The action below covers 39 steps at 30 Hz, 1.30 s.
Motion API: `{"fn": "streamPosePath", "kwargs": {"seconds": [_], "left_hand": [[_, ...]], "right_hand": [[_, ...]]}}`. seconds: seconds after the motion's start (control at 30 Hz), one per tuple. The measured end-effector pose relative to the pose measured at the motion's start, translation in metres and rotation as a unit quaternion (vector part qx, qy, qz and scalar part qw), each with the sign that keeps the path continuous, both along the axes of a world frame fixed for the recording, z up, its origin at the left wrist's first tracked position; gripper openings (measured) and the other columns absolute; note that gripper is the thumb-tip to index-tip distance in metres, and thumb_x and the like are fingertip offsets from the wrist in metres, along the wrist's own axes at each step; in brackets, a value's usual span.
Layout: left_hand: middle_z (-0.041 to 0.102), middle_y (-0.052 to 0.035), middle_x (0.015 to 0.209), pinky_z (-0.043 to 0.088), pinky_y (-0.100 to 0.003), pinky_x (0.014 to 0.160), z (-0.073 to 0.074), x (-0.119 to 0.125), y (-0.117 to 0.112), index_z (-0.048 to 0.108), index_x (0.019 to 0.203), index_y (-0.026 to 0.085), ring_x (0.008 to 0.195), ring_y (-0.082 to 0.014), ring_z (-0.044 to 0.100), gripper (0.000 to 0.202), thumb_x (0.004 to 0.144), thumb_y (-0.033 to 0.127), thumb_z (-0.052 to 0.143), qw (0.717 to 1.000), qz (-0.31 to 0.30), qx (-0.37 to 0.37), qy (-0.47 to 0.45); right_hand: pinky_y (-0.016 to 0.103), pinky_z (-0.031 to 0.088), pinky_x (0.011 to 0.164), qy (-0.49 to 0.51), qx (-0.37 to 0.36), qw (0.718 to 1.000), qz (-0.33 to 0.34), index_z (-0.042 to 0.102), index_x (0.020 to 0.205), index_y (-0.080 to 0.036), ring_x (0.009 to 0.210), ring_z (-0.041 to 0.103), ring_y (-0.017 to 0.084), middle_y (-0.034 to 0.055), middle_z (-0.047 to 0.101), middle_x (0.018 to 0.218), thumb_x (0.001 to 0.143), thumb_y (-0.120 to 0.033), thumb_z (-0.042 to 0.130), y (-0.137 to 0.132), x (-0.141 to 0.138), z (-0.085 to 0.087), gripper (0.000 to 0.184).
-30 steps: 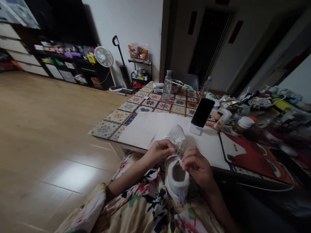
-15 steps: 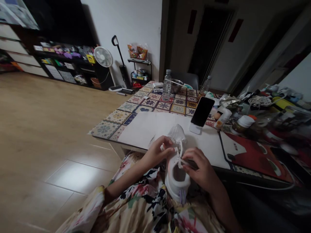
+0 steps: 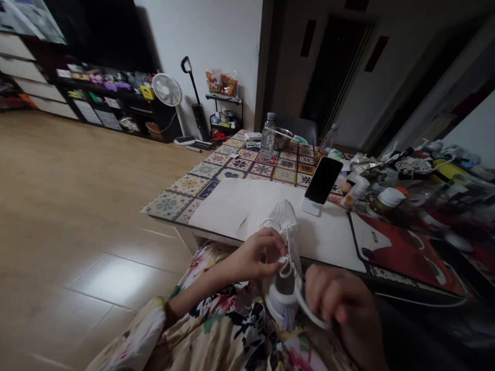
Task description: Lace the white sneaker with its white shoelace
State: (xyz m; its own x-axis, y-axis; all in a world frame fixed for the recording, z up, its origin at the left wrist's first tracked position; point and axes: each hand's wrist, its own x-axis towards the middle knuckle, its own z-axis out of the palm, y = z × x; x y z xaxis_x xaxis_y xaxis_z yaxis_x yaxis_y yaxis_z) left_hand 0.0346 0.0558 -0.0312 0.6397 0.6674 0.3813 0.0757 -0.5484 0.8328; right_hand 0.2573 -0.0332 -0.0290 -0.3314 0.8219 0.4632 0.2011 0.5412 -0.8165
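Observation:
A white sneaker (image 3: 284,212) rests between my lap and the table edge, its toe pointing away from me and its heel, with a pale purple tab, toward me. My left hand (image 3: 257,255) is on the left side of the opening, thumb and fingertips pinching a small loop of the white shoelace (image 3: 310,315) near the top eyelets. To the right of the heel, my right hand (image 3: 334,296) is closed and blurred by motion. A length of lace runs from the shoe in a curve to its fingers.
White paper (image 3: 228,203) covers the near part of the patterned table (image 3: 170,202). A phone (image 3: 324,180) leans on a white stand behind the shoe. Farther back stands a plastic bottle (image 3: 267,138). Jars and clutter crowd the right side, near a red fox-pattern mat (image 3: 402,247).
My right hand has moved from the laces down and right, drawing a lace out alongside the shoe. My left hand has shifted slightly toward me, onto the loop by the opening.

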Motion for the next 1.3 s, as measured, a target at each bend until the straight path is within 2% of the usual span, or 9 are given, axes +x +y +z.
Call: {"fn": "streamPosePath", "kwargs": {"seconds": [0.13, 0.23, 0.43, 0.6, 0.7, 0.87, 0.97, 1.13, 1.3], "left_hand": [[0.058, -0.0053, 0.090, 0.047, -0.024, 0.071, 0.000, 0.004, -0.002, 0.062, 0.077, 0.015, 0.083, -0.0166, 0.056, 0.003, 0.077, 0.017, 0.064, 1.000, -0.022, -0.002, 0.002], [0.058, -0.0059, 0.091, 0.047, -0.027, 0.078, 0.000, 0.005, -0.002, 0.061, 0.077, 0.015, 0.086, -0.0176, 0.057, 0.010, 0.081, 0.024, 0.065, 0.999, -0.029, -0.011, -0.020], [0.057, -0.0061, 0.090, 0.045, -0.029, 0.083, -0.003, 0.006, 0.000, 0.053, 0.065, 0.015, 0.088, -0.0175, 0.056, 0.038, 0.086, 0.045, 0.064, 0.991, -0.098, -0.071, -0.065], [0.059, -0.0068, 0.094, 0.044, -0.031, 0.088, -0.004, 0.006, 0.002, 0.062, 0.083, 0.015, 0.094, -0.0200, 0.056, 0.034, 0.079, 0.048, 0.072, 0.993, -0.078, -0.050, -0.068], [0.057, -0.0062, 0.092, 0.045, -0.031, 0.087, -0.003, 0.005, 0.003, 0.062, 0.075, 0.015, 0.090, -0.0187, 0.057, 0.034, 0.082, 0.047, 0.070, 0.994, -0.071, -0.060, -0.061], [0.057, -0.0079, 0.096, 0.043, -0.033, 0.092, -0.003, 0.002, 0.004, 0.066, 0.075, 0.014, 0.094, -0.0191, 0.055, 0.036, 0.085, 0.048, 0.066, 0.986, -0.126, -0.078, -0.070], [0.055, -0.0075, 0.097, 0.041, -0.032, 0.094, -0.005, 0.001, 0.005, 0.071, 0.076, 0.015, 0.098, -0.0197, 0.053, 0.035, 0.085, 0.048, 0.066, 0.980, -0.154, -0.090, -0.086], [0.053, -0.0056, 0.095, 0.042, -0.029, 0.083, -0.010, -0.006, 0.005, 0.070, 0.067, 0.016, 0.091, -0.0176, 0.051, 0.037, 0.078, 0.051, 0.072, 0.951, -0.177, -0.177, -0.181], [0.051, -0.0042, 0.083, 0.041, -0.027, 0.073, -0.021, -0.014, 0.007, 0.060, 0.051, 0.016, 0.083, -0.0169, 0.050, 0.043, 0.072, 0.048, 0.078, 0.900, -0.217, -0.226, -0.302]], "right_hand": [[0.030, 0.051, 0.075, -0.074, -0.005, 0.996, -0.058, 0.067, 0.092, -0.025, 0.084, 0.064, 0.020, 0.0045, 0.068, 0.089, 0.096, -0.035, 0.054, 0.030, -0.002, 0.003, 0.017], [0.029, 0.049, 0.084, -0.113, 0.031, 0.993, -0.034, 0.064, 0.104, -0.025, 0.096, 0.063, 0.019, 0.0049, 0.065, 0.100, 0.093, -0.021, 0.058, 0.043, -0.007, -0.002, 0.014], [0.026, 0.049, 0.080, -0.134, 0.055, 0.989, -0.010, 0.059, 0.090, -0.023, 0.090, 0.059, 0.017, 0.0035, 0.057, 0.095, 0.090, -0.012, 0.056, 0.040, -0.013, -0.004, 0.012], [0.026, 0.047, 0.084, -0.146, 0.053, 0.988, -0.010, 0.057, 0.097, -0.023, 0.096, 0.057, 0.018, 0.0045, 0.055, 0.100, 0.091, -0.010, 0.053, 0.040, -0.012, -0.001, 0.015], [0.027, 0.046, 0.084, -0.147, 0.053, 0.988, -0.012, 0.053, 0.092, -0.023, 0.095, 0.055, 0.018, 0.0044, 0.054, 0.098, 0.093, -0.012, 0.051, 0.040, -0.013, -0.003, 0.011], [0.027, 0.045, 0.083, -0.125, 0.029, 0.992, 0.002, 0.049, 0.087, -0.022, 0.091, 0.053, 0.017, 0.0031, 0.050, 0.093, 0.098, -0.022, 0.047, 0.043, -0.015, -0.005, 0.011], [0.028, 0.046, 0.085, -0.109, 0.022, 0.993, 0.032, 0.056, 0.089, -0.022, 0.096, 0.053, 0.018, 0.0044, 0.051, 0.097, 0.100, -0.032, 0.047, 0.043, -0.015, -0.005, 0.017], [0.030, 0.046, 0.084, -0.059, 0.002, 0.997, 0.039, 0.066, 0.085, -0.024, 0.094, 0.053, 0.019, 0.0043, 0.050, 0.096, 0.096, -0.045, 0.053, 0.042, -0.008, -0.009, 0.028], [0.035, 0.045, 0.077, 0.112, -0.025, 0.991, 0.063, 0.064, 0.068, -0.024, 0.086, 0.053, 0.021, 0.0035, 0.052, 0.087, 0.088, -0.054, 0.062, 0.039, -0.004, -0.013, 0.036]]}}
